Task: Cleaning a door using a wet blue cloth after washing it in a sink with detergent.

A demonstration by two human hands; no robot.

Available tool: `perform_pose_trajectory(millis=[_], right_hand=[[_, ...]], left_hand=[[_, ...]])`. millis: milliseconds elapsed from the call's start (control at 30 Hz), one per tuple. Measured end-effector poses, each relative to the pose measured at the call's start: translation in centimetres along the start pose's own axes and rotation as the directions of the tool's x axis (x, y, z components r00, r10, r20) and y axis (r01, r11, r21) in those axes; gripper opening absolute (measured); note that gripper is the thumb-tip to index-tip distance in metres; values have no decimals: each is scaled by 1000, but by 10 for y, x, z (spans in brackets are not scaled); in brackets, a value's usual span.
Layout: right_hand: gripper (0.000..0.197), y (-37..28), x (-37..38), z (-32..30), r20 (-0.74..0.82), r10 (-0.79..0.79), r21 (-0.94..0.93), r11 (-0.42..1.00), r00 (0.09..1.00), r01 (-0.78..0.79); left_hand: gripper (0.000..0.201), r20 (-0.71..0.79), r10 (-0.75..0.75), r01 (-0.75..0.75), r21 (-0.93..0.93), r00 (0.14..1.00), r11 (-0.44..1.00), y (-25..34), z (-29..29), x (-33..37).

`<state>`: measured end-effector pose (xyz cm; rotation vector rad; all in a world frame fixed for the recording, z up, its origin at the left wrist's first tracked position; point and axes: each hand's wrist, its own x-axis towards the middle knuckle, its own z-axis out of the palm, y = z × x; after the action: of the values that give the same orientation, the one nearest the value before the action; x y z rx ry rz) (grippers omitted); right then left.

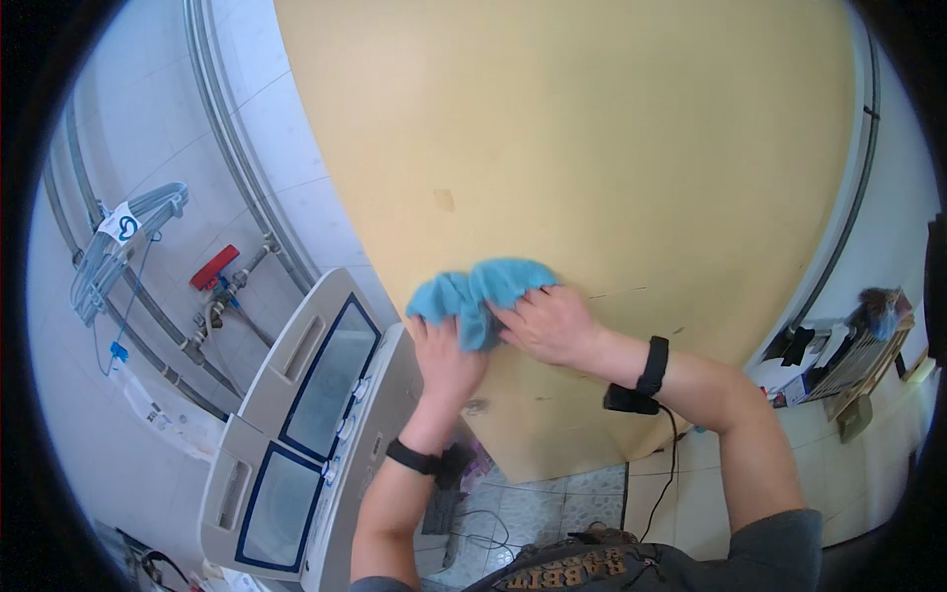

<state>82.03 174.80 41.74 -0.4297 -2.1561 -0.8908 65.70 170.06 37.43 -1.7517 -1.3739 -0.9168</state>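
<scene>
A bunched blue cloth [480, 294] is held by both hands in front of a tall yellow door panel [592, 128]. My left hand [449, 360] grips the cloth's lower left part, its fingers closed on the fabric. My right hand [554, 326] has its fingers curled over the cloth's right side. The cloth lies against the panel near its left edge, folded and slightly blurred. Dark bands are strapped round both of my wrists, and a black cable hangs from the right one.
A white twin-tub washing machine [264, 395] stands close on the left. Behind it, pipes [237, 128], a red-handled valve [214, 266] and a coiled grey hose [128, 247] run along the tiled wall. A rack with various items [858, 355] is at the far right.
</scene>
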Motion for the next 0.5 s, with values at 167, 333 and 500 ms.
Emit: perform_pose_trajectory(millis=[167, 333, 500], right_hand=[[54, 7, 56, -15, 17, 14, 13, 1000, 1000, -14], [53, 20, 103, -19, -309, 4, -86, 996, 951, -32], [55, 1, 27, -3, -66, -74, 26, 997, 995, 75]], left_hand=[[50, -71, 42, -37, 75, 997, 997, -26, -21, 43], [47, -109, 34, -28, 58, 993, 998, -35, -44, 86], [41, -86, 89, -93, -48, 992, 994, -21, -17, 26]])
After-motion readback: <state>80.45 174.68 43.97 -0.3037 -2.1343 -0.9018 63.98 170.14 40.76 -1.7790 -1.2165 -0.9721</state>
